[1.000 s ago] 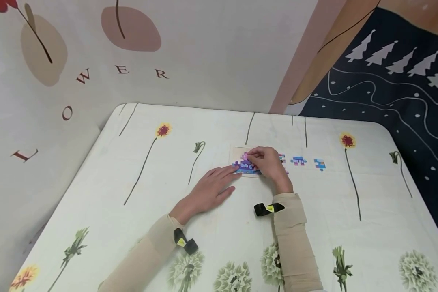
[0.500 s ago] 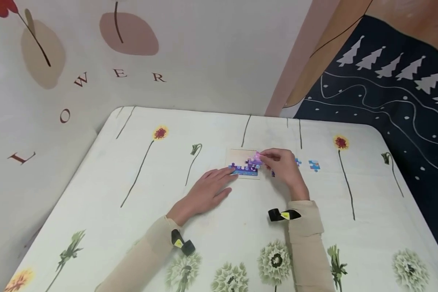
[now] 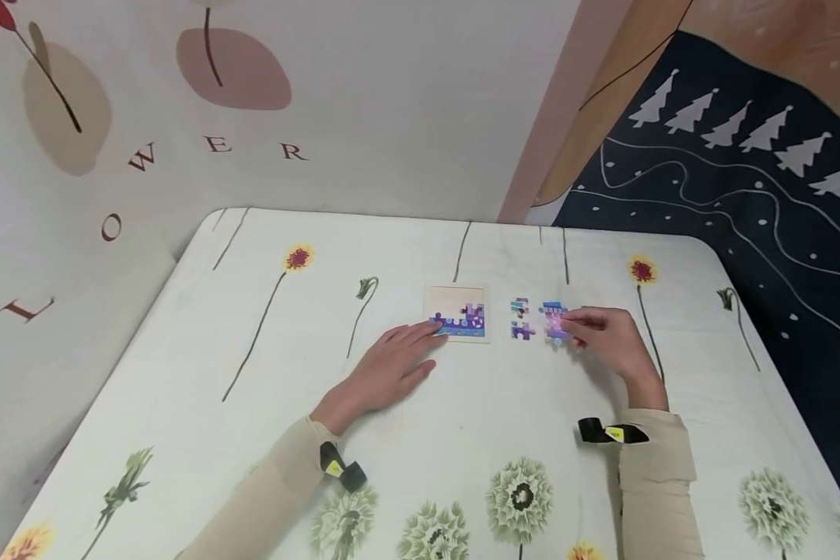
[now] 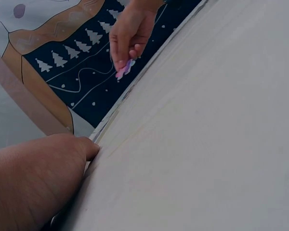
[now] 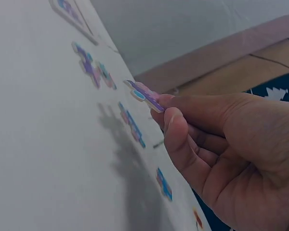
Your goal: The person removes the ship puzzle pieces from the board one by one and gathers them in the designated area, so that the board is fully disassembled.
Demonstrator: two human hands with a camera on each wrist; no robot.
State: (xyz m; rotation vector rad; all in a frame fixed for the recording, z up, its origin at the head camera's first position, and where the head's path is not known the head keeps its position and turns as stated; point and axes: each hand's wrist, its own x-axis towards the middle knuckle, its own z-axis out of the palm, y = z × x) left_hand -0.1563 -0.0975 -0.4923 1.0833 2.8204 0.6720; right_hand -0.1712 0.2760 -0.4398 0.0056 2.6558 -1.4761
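A pink and purple puzzle piece (image 3: 556, 325) is pinched between thumb and fingers of my right hand (image 3: 607, 339); the right wrist view shows this piece (image 5: 145, 96) raised off the table. My left hand (image 3: 390, 370) lies flat with its fingers spread, fingertips on the lower left corner of the small puzzle frame (image 3: 488, 315). Joined blue and purple pieces (image 3: 460, 326) fill the lower part of that frame, with a purple piece above them at the right. Bare backing shows in its upper part.
Right of the frame lie loose pieces: one with blue and red (image 3: 519, 308), a purple one (image 3: 522, 331) and a blue one (image 3: 552, 307). In the right wrist view another blue piece (image 5: 164, 184) lies nearest the hand. The flower-printed tablecloth (image 3: 462, 428) spreads around them.
My right hand has moved right, away from the frame, with the pink and purple piece in its fingers, uncovering loose pieces. My left hand stays at the frame's corner.
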